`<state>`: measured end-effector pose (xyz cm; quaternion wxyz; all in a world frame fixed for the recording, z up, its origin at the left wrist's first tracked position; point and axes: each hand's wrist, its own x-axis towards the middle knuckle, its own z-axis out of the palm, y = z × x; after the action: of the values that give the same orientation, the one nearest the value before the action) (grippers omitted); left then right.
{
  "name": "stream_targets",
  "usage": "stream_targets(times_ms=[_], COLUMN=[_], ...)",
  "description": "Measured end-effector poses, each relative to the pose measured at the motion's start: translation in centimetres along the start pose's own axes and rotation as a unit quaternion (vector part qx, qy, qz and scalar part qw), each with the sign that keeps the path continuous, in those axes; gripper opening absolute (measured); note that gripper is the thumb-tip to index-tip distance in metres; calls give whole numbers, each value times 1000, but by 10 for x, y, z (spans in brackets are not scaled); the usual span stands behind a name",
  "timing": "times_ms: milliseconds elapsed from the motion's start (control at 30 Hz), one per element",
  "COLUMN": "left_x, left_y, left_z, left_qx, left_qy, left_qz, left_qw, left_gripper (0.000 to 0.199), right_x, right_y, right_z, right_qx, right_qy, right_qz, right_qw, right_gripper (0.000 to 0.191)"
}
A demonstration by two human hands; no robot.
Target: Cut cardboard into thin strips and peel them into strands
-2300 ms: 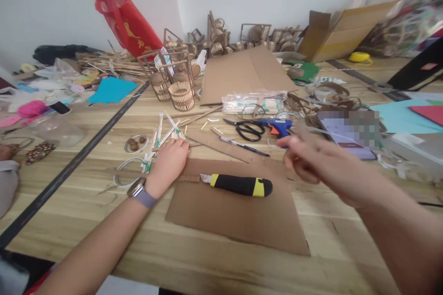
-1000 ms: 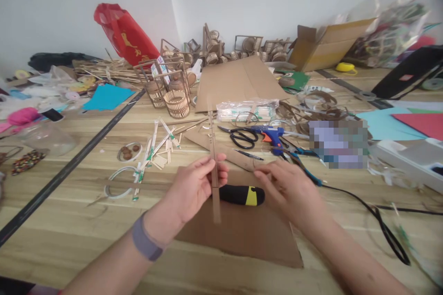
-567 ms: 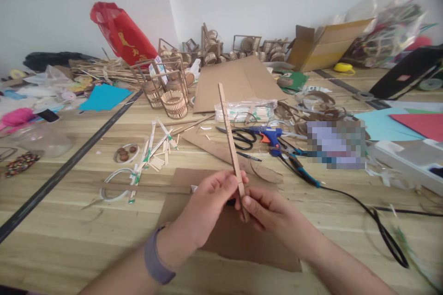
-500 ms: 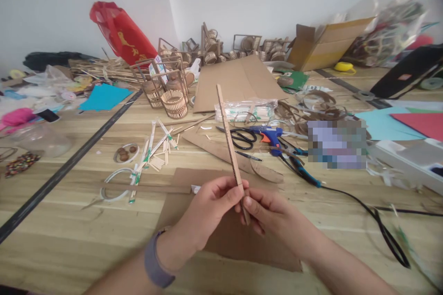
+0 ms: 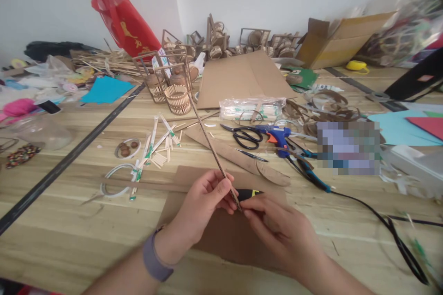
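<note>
A long narrow strip of corrugated cardboard (image 5: pixel 210 144) slants up and away over the table, its fluted edge showing. My left hand (image 5: pixel 202 205) pinches it close to its lower end, thumb on top. The thumb and fingertips of my right hand (image 5: pixel 285 230) close at the strip's bottom tip. Behind the right fingers part of a black and yellow-green object (image 5: pixel 248 193) shows; its kind is unclear. Under both hands lies a brown cardboard sheet (image 5: pixel 221 235). Another flat strip (image 5: pixel 148 185) reaches left from the sheet across a white ring (image 5: pixel 110 189).
Ahead lie black scissors (image 5: pixel 247 137), a blue glue gun (image 5: pixel 278 136), a pen (image 5: pixel 252 155) and a curved cardboard piece (image 5: pixel 228 154). Small sticks (image 5: pixel 162 156) are scattered left. Slatted baskets in frames (image 5: pixel 178 99) stand farther back. A black cord (image 5: pixel 363 203) runs along the right.
The strip has tilted leftward and turned to show more of its fluted edge. My right hand has shifted slightly right and down to its tip, uncovering the black and yellow-green object.
</note>
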<state>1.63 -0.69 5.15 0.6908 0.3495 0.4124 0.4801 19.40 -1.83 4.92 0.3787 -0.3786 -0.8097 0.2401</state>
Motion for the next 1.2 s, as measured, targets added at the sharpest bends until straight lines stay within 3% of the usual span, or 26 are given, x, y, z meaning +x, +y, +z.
stream_targets(times_ms=[200, 567, 733, 900, 1200], left_x=[-1, -5, -5, -6, -4], left_y=[-4, -4, -6, -7, -6], left_z=[2, 4, 5, 6, 6], left_qx=[15, 58, 63, 64, 50], left_qy=[10, 20, 26, 25, 21], left_qz=[-11, 26, 31, 31, 17], left_qw=[1000, 998, 997, 997, 998], left_gripper=[48, 48, 50, 50, 50], right_x=[-2, -1, -2, -3, -7], right_y=[2, 1, 3, 5, 6], right_z=[2, 3, 7, 7, 7], right_qx=[-16, 57, 104, 149, 132], right_qy=[14, -32, -20, -48, -63], right_qz=[-20, 129, 161, 191, 153], right_qw=[1000, 990, 981, 969, 977], right_gripper=[19, 20, 19, 19, 20])
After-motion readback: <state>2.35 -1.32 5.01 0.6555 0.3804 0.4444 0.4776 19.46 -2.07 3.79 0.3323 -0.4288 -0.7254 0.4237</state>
